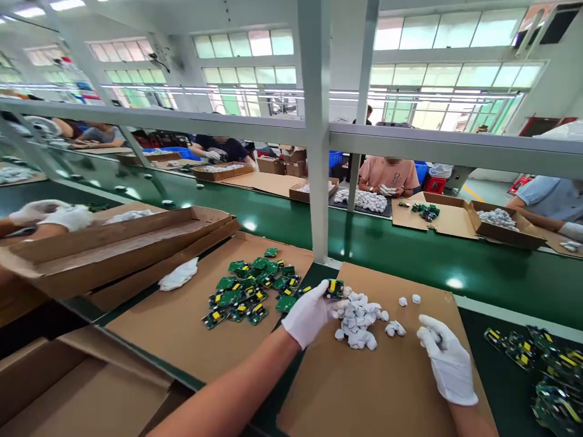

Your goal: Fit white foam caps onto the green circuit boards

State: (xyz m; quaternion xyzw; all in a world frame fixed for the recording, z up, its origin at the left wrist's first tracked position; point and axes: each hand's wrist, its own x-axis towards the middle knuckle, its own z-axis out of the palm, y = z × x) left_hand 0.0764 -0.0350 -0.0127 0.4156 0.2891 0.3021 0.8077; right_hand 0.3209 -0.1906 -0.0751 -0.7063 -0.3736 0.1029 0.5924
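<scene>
Right at the white housing pile (357, 321), the gloved left hand (310, 315) pinches one green circuit board (334, 287) just above it; the right hand (446, 358), loosely curled and holding nothing, sits right of it. A slip could drop the board into the pile, scattering housings off the cardboard sheet (387, 394)

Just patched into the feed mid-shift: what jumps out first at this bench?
The left hand, in a white glove, holds a green circuit board at the edge of a heap of small white parts on a cardboard sheet. Left of it lies a scatter of green boards. The right hand, also gloved, rests curled on the cardboard sheet, right of the heap.
</scene>
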